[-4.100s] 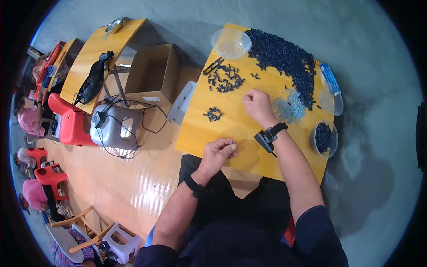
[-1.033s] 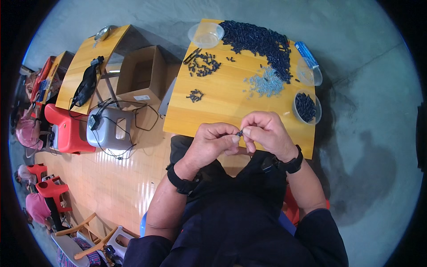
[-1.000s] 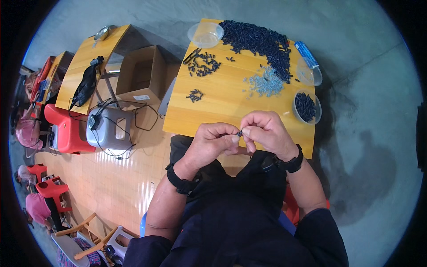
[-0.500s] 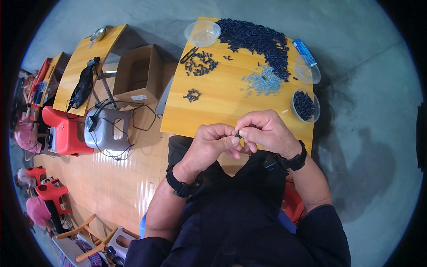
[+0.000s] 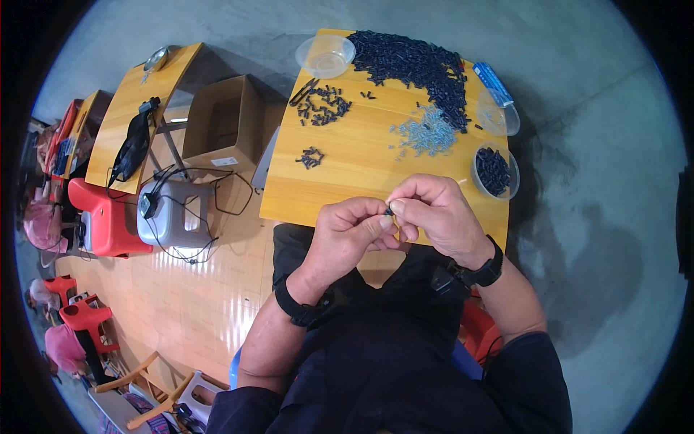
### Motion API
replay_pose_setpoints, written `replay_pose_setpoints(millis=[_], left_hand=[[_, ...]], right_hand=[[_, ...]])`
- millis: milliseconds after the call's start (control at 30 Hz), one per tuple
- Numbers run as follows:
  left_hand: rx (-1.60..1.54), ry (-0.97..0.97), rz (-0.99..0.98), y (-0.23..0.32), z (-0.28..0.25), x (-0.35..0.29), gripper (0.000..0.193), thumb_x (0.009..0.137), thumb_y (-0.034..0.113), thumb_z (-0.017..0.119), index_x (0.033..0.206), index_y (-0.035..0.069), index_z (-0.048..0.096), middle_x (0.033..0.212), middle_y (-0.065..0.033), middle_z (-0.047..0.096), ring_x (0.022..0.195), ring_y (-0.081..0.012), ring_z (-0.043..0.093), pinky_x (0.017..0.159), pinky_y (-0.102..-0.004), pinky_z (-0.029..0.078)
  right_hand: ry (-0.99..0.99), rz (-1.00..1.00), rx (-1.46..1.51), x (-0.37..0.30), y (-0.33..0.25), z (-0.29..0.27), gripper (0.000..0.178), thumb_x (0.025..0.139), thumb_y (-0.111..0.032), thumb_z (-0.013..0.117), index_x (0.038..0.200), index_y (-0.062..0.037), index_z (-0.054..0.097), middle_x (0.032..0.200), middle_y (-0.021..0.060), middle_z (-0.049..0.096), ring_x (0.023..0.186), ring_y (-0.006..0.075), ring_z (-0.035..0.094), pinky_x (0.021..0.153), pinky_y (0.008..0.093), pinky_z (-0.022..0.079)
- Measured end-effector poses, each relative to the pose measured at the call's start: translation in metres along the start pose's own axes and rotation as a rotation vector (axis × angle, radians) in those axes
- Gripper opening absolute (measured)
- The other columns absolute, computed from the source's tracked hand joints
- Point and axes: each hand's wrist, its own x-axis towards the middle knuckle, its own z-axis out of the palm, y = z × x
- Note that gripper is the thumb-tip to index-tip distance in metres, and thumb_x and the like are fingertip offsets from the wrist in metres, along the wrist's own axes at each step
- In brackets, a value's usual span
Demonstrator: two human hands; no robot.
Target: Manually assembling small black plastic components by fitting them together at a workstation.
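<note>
Above the near edge of the wooden table (image 5: 347,181), my left hand (image 5: 347,235) and my right hand (image 5: 435,215) meet fingertip to fingertip. Both pinch a small dark cylindrical piece (image 5: 389,212), mostly hidden by the fingers. Beyond my hands lies a heap of light blue-grey small pieces (image 5: 428,132). A big pile of dark cylindrical pieces (image 5: 408,64) covers the far right of the table. To the left are a loose cluster of short dark pieces (image 5: 327,108) and a smaller cluster (image 5: 309,158).
A clear tub (image 5: 516,175) of dark pieces stands at the right edge, with another clear tub (image 5: 506,121) and a blue box (image 5: 493,83) behind. A clear bowl (image 5: 325,58) and dark tweezers-like tool (image 5: 303,92) lie far left. Left are a carton (image 5: 224,126) and grey stool (image 5: 173,217).
My fingertips have shifted slightly around the small dark piece, and my right hand has moved a little up. Both hands stay together; the heaps look the same.
</note>
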Motion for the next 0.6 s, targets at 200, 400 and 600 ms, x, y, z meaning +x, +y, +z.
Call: replay_pose_setpoints(millis=[200, 400, 600], left_hand=[[0.041, 0.021, 0.009, 0.006, 0.003, 0.001, 0.012, 0.094, 0.004, 0.056, 0.100, -0.004, 0.063, 0.083, -0.0062, 0.067, 0.074, -0.0112, 0.067, 0.067, -0.0224, 0.055], [0.073, 0.036, 0.001, 0.009, 0.001, 0.002, 0.011, 0.093, 0.005, 0.058, 0.099, -0.003, 0.064, 0.081, -0.0021, 0.065, 0.067, -0.0067, 0.062, 0.064, -0.0208, 0.053], [0.027, 0.043, 0.057, 0.000, -0.001, 0.003, 0.011, 0.092, 0.006, 0.060, 0.098, -0.002, 0.065, 0.081, -0.0016, 0.065, 0.065, -0.0053, 0.060, 0.058, -0.0196, 0.050]], right_hand=[[-0.013, 0.064, 0.066, 0.002, -0.006, -0.005, 0.012, 0.090, -0.008, 0.060, 0.092, 0.0032, 0.064, 0.071, 0.0011, 0.060, 0.059, 0.0047, 0.056, 0.052, 0.0193, 0.048], [-0.007, 0.149, 0.134, 0.002, -0.012, -0.005, 0.014, 0.091, -0.011, 0.061, 0.093, 0.0022, 0.064, 0.071, 0.0022, 0.062, 0.055, 0.0063, 0.058, 0.052, 0.0190, 0.049], [-0.018, 0.141, 0.084, 0.005, -0.011, -0.005, 0.015, 0.091, -0.013, 0.061, 0.092, 0.0018, 0.064, 0.071, 0.0023, 0.061, 0.055, 0.0069, 0.058, 0.051, 0.0189, 0.049]])
